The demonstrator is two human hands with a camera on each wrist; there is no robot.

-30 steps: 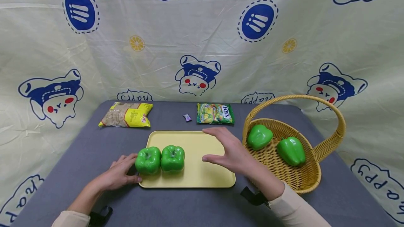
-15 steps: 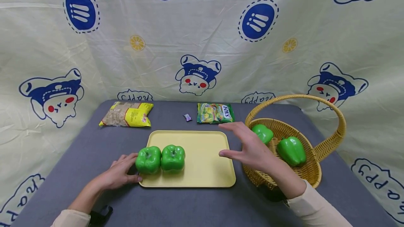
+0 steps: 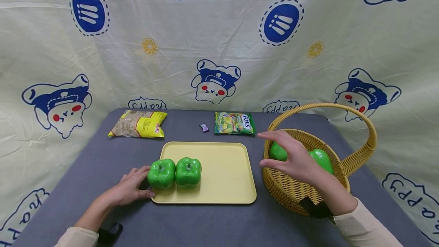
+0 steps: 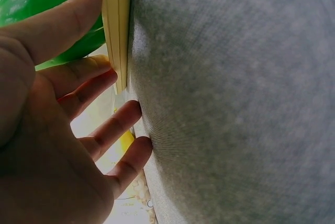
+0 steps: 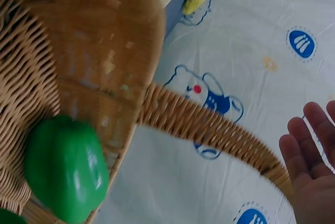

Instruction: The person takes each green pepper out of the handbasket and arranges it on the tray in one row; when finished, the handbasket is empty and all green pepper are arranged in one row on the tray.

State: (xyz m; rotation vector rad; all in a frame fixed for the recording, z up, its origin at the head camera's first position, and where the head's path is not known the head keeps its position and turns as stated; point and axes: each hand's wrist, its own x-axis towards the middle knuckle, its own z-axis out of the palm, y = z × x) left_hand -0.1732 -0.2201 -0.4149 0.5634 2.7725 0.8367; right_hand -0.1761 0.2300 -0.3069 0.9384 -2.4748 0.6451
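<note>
My left hand rests at the near left corner of the yellow tray, with thumb and fingertips touching the rim in the left wrist view. Two green bell peppers stand side by side on the tray's left half. Over the wicker basket hovers my right hand, thumb and fingers spread apart and holding nothing. Inside the basket lie two more green peppers, one bell pepper at the left and another bell pepper at the right, both partly covered by the right hand and forearm.
Behind the tray lie a yellow bag, a small purple packet and a green snack bag. The basket's tall handle arches up at the right. A printed cloth hangs behind the grey table.
The right hand has moved right, from over the tray's right side to over the basket, fingers still apart. My left hand, the tray and the peppers have stayed put.
</note>
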